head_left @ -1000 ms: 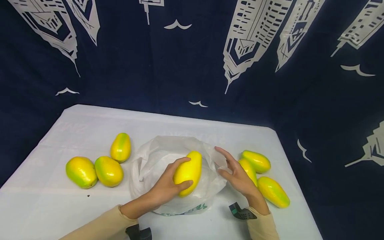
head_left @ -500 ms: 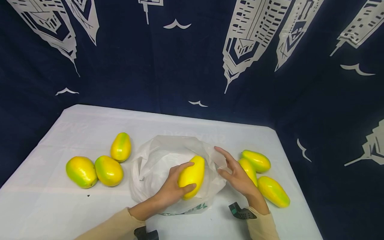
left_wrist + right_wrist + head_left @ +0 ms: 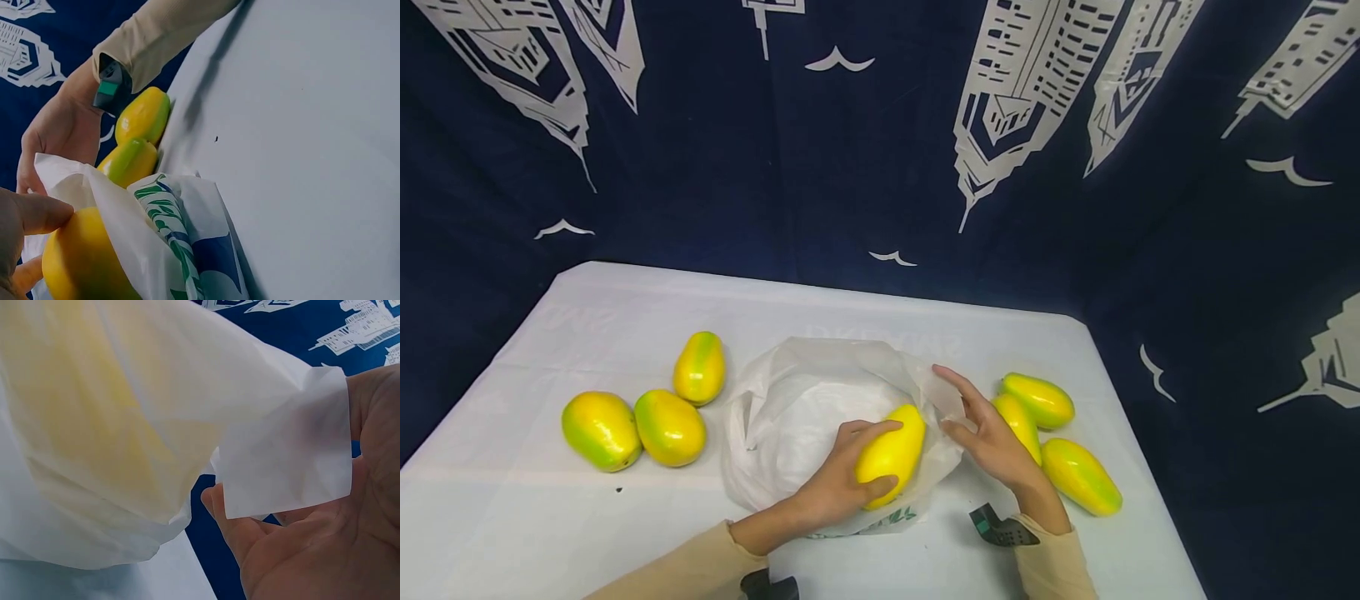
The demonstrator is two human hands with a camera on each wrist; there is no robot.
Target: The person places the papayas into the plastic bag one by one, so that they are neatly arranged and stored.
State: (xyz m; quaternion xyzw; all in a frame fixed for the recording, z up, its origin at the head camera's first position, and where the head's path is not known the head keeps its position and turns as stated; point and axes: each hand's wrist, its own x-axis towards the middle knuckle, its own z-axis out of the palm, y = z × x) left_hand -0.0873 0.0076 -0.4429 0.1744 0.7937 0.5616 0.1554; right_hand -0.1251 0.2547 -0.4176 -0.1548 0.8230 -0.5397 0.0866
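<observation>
My left hand [image 3: 842, 475] grips a yellow mango [image 3: 891, 454] inside the mouth of a white plastic bag [image 3: 797, 392]. In the left wrist view, thumb and fingers lie around that mango [image 3: 87, 256], with the bag's wall [image 3: 137, 231] beside it. My right hand [image 3: 996, 442] holds the bag's right rim between thumb and fingers. Close up in the right wrist view, a bag flap [image 3: 287, 462] lies across the right hand [image 3: 331, 550] and hides part of it. The mango's yellow [image 3: 94, 412] shows through the bag.
To the bag's left lie three yellow-green mangoes [image 3: 670, 427] on the white-covered table [image 3: 512, 517]. Three more mangoes [image 3: 1081, 475] sit right of the right hand, close to the right forearm. A dark blue printed cloth [image 3: 700, 167] hangs behind the table.
My left hand has carried the mango right and down, lower into the bag and closer to its right side. The right hand has stayed nearly still at the rim.
</observation>
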